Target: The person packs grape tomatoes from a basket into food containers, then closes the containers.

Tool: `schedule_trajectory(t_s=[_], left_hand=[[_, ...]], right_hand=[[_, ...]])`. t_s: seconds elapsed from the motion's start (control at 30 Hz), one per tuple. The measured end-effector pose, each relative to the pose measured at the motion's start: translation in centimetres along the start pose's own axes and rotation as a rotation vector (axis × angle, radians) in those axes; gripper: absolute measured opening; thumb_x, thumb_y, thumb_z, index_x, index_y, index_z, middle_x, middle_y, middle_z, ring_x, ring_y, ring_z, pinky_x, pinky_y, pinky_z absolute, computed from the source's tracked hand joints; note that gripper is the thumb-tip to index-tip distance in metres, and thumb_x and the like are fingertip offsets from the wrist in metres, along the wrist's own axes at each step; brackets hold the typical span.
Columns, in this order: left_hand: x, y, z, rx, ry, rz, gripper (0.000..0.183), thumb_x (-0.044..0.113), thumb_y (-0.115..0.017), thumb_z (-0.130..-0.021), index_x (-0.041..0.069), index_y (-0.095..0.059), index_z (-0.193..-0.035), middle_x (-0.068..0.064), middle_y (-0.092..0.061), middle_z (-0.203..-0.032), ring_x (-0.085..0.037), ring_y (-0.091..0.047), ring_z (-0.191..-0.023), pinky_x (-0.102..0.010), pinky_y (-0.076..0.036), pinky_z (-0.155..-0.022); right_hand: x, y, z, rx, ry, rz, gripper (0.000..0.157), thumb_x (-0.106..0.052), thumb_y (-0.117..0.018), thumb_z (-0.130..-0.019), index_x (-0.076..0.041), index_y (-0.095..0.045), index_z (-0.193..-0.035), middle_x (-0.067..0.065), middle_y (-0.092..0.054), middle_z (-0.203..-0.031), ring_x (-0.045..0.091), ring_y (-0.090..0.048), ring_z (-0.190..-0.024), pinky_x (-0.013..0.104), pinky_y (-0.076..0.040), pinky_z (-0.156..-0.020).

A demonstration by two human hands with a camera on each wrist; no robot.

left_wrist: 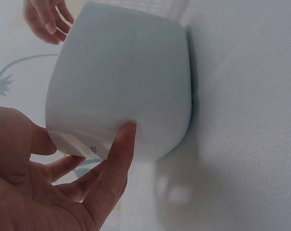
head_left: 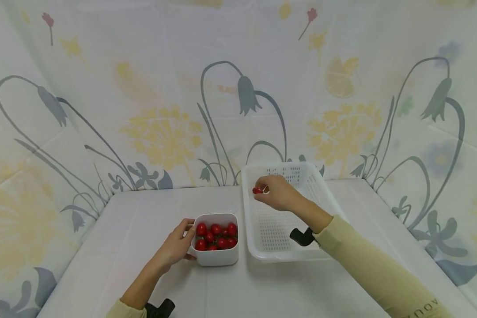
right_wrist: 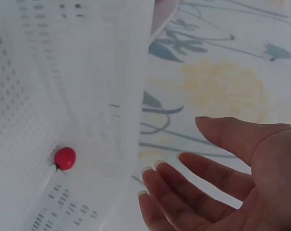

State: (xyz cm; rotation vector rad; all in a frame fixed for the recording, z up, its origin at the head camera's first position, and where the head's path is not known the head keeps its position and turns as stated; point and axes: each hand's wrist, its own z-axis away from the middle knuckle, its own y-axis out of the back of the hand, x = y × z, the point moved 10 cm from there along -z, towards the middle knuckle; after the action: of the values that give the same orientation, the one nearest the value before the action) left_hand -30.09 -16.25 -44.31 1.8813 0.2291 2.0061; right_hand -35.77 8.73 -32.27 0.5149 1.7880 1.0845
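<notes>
At the middle of the table a white square container point(head_left: 217, 258) holds several red cherry tomatoes point(head_left: 221, 243). My left hand point(head_left: 176, 243) holds the container by its left side, and in the left wrist view its fingers point(left_wrist: 117, 161) lie against the smooth outer wall. Over the left part of the white plastic basket point(head_left: 266, 254) is my right hand point(head_left: 277, 193). The right wrist view shows its fingers spread apart with nothing between them. One cherry tomato point(right_wrist: 65, 158) lies in a corner inside the basket; the head view shows it partly hidden by the fingertips.
The basket has perforated walls and stands just right of the container. A white cloth covers the table point(head_left: 218, 291). Behind it hangs a floral-print curtain point(head_left: 163, 132). Black wrist mounts point(head_left: 302, 237) are worn on both arms.
</notes>
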Motion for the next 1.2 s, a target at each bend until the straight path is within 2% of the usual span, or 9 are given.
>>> schedule_trajectory(t_s=[0.13, 0.33, 0.6, 0.93, 1.2], left_hand=[[0.3, 0.0, 0.1, -0.003, -0.001, -0.002, 0.032, 0.016, -0.045, -0.109, 0.003, -0.049, -0.138, -0.027, -0.05, -0.141, -0.04, -0.062, -0.111, -0.043, -0.064, -0.061], [0.3, -0.1, 0.0, -0.006, 0.004, -0.003, 0.033, 0.017, -0.045, -0.109, 0.004, -0.049, -0.139, -0.026, -0.05, -0.142, -0.034, -0.063, -0.105, -0.043, -0.064, -0.061], [0.4, -0.2, -0.3, -0.008, 0.001, -0.006, 0.033, 0.017, -0.045, -0.109, 0.004, -0.049, -0.139, -0.026, -0.05, -0.142, -0.035, -0.063, -0.106, -0.043, -0.064, -0.061], [0.2, 0.0, -0.1, -0.005, 0.011, -0.019, 0.033, 0.017, -0.046, -0.109, 0.004, -0.049, -0.139, -0.026, -0.05, -0.143, -0.034, -0.062, -0.104, -0.043, -0.064, -0.061], [0.0, 0.1, -0.1, 0.005, 0.013, -0.017, 0.032, 0.017, -0.046, -0.109, 0.005, -0.05, -0.138, -0.025, -0.051, -0.142, -0.036, -0.064, -0.108, -0.043, -0.064, -0.06]], right_hand=[[1.7, -0.2, -0.9, -0.033, 0.009, -0.007, 0.028, -0.015, -0.07, -0.095, 0.004, -0.068, -0.115, 0.019, -0.07, -0.111, 0.037, -0.065, -0.106, 0.048, -0.057, -0.093], [3.9, -0.8, -2.2, -0.075, -0.027, -0.003, 0.038, -0.019, -0.071, -0.095, 0.006, -0.064, -0.123, 0.025, -0.067, -0.118, 0.038, -0.065, -0.11, 0.048, -0.057, -0.093], [7.1, -1.3, -4.2, -0.095, -0.063, -0.053, 0.039, -0.014, -0.069, -0.095, 0.009, -0.061, -0.126, 0.03, -0.064, -0.124, 0.042, -0.062, -0.117, 0.051, -0.055, -0.096], [11.3, -3.2, -5.6, -0.099, -0.215, -0.189, 0.047, -0.015, -0.068, -0.097, 0.01, -0.056, -0.135, 0.027, -0.06, -0.133, 0.041, -0.055, -0.126, 0.053, -0.05, -0.105], [13.3, -5.4, -6.4, -0.13, -0.299, -0.228, 0.05, -0.016, -0.069, -0.097, 0.007, -0.054, -0.138, 0.026, -0.058, -0.135, 0.041, -0.054, -0.127, 0.053, -0.049, -0.106]])
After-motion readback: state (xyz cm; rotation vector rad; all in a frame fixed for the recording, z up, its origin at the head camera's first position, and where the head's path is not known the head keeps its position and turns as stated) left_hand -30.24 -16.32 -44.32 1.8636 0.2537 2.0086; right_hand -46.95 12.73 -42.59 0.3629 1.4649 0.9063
